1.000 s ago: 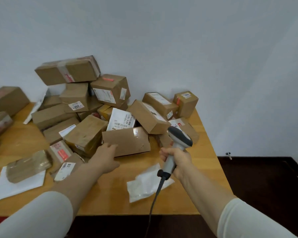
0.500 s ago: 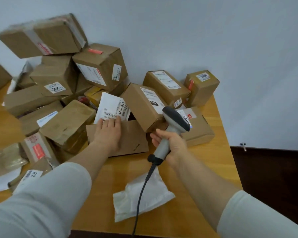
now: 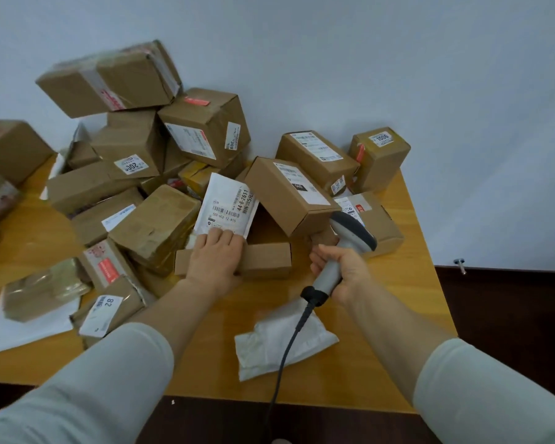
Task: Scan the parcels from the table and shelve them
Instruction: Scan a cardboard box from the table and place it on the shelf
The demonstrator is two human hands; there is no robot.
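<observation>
Several brown cardboard parcels are heaped on a wooden table [image 3: 404, 293]. My left hand [image 3: 217, 256] lies over the top edge of a flat brown box [image 3: 266, 257] at the heap's front. Its fingers reach the bottom of a white parcel with a barcode label [image 3: 228, 205]. Whether they grip that parcel, I cannot tell. My right hand [image 3: 343, 270] holds the handle of a grey corded barcode scanner [image 3: 350, 233]. The scanner's head points toward the boxes on the right of the heap.
A crumpled white bag [image 3: 282, 341] lies on the table under the scanner cable. A box labelled 82 [image 3: 109, 310] and a tape-wrapped parcel on a white envelope [image 3: 42, 291] sit at left. The table's right edge drops to a dark floor [image 3: 510, 315]. A wall stands behind.
My left hand slid from the flat box's front face up to its top edge and the white parcel. The view moved closer to the heap. The scanner stayed in my right hand.
</observation>
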